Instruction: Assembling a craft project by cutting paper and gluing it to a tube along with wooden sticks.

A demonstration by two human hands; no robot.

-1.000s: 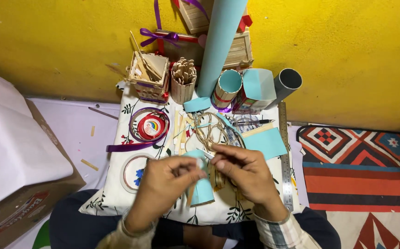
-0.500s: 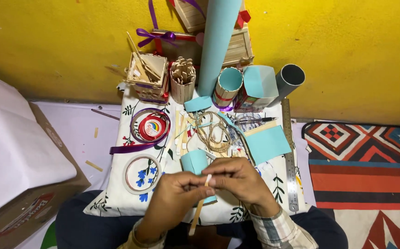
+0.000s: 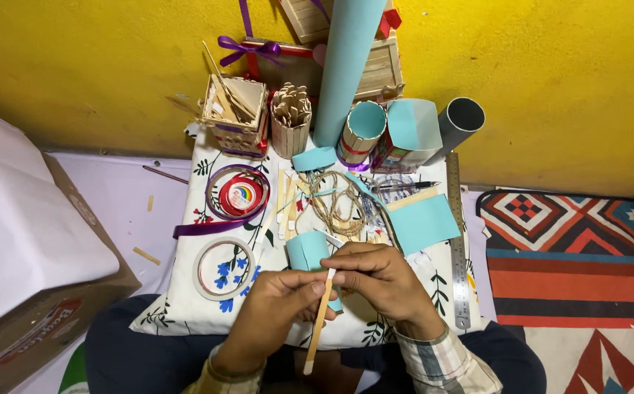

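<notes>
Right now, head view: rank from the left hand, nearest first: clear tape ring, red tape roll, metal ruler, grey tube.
1. Clear tape ring, just up-left of the left hand.
2. Red tape roll, farther up.
3. Metal ruler, across at right.
4. Grey tube, far upper right.

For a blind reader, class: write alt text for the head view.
Two hands, left hand and right hand, pinch a wooden craft stick beside a small teal paper cylinder over a floral cushion crowded with tape rolls, twine and teal paper.

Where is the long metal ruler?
The long metal ruler lies along the cushion's right edge, beside the turquoise paper sheet and near the patterned rug.
</notes>
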